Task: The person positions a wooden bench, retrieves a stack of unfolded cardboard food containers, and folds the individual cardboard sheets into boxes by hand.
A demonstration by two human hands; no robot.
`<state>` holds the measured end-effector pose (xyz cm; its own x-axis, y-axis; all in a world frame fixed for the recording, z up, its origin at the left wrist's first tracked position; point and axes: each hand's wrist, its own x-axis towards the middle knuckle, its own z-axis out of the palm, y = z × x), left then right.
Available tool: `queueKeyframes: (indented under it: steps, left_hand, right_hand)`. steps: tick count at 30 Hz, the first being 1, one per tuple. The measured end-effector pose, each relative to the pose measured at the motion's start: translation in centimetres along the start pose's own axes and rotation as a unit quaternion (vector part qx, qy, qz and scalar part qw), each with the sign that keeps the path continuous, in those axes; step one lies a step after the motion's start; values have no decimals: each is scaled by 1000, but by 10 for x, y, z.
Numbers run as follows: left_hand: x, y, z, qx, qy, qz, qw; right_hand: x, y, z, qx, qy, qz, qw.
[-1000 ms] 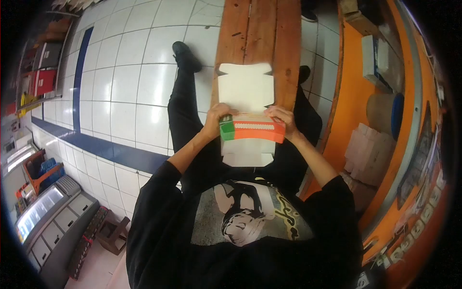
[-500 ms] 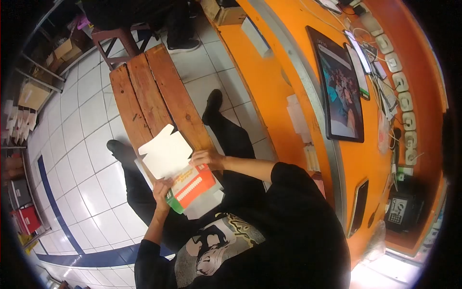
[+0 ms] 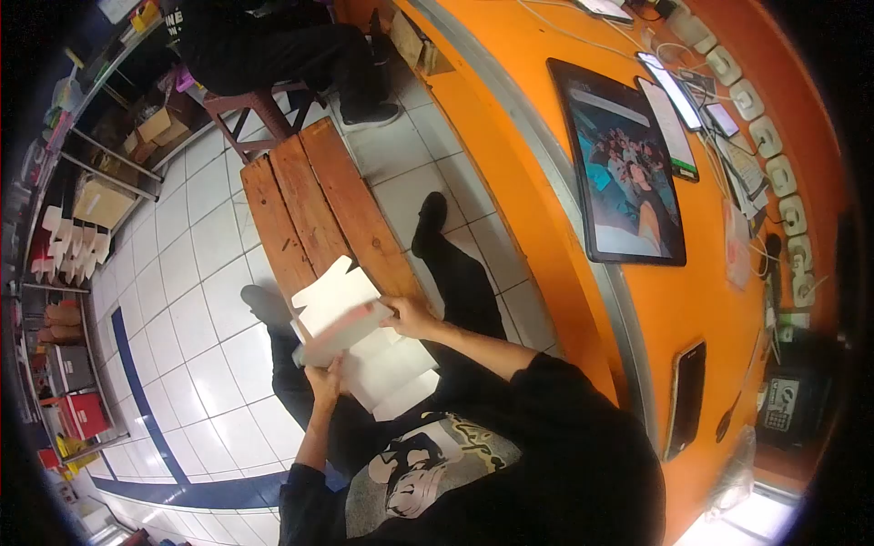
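Well right of carton (image 3: 387,359): tablet (image 3: 628,173)

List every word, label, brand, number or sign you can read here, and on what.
"NE": the seated person's black top; line below unclear.
Yellow script on the wearer's shirt: too blurred.
Held carton: blurred, nothing readable.
Tablet, lit phone, keypad: any text too small.
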<state>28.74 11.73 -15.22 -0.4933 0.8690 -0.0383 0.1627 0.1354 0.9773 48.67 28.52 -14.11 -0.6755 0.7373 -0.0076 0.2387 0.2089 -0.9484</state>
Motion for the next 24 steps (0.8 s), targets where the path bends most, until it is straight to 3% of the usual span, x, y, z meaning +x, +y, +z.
queueKeyframes:
  steps: [1, 5, 7, 9, 11, 12, 14, 24]
  left_hand:
    - [1, 8, 5, -88, 56, -53, 993]
    - [14, 11, 1, -104, 66, -107, 987]
    - [26, 19, 2, -85, 73, -108, 988]
    - [41, 8, 1, -68, 78, -105, 989]
    - [50, -30, -1, -61, 107, -164, 979]
    - [50, -39, 2, -61, 104, -159, 980]
    - [48, -50, 7, -100, 168, -137, 971]
    - [57, -26, 8, 7, 221, -13, 975]
  right_hand:
    - [2, -11, -1, 3, 0, -2, 1000]
    - [14, -69, -13, -34, 15, 109, 993]
    - [21, -46, 7, 90, 124, 123, 980]
    - [17, -39, 9, 28, 113, 116, 986]
    - [-4, -55, 13, -317, 174, 119, 925]
    - [-13, -60, 9, -269, 115, 177, 940]
    - [-36, -49, 13, -293, 129, 148, 936]
    - [-66, -15, 37, -367, 181, 20, 912]
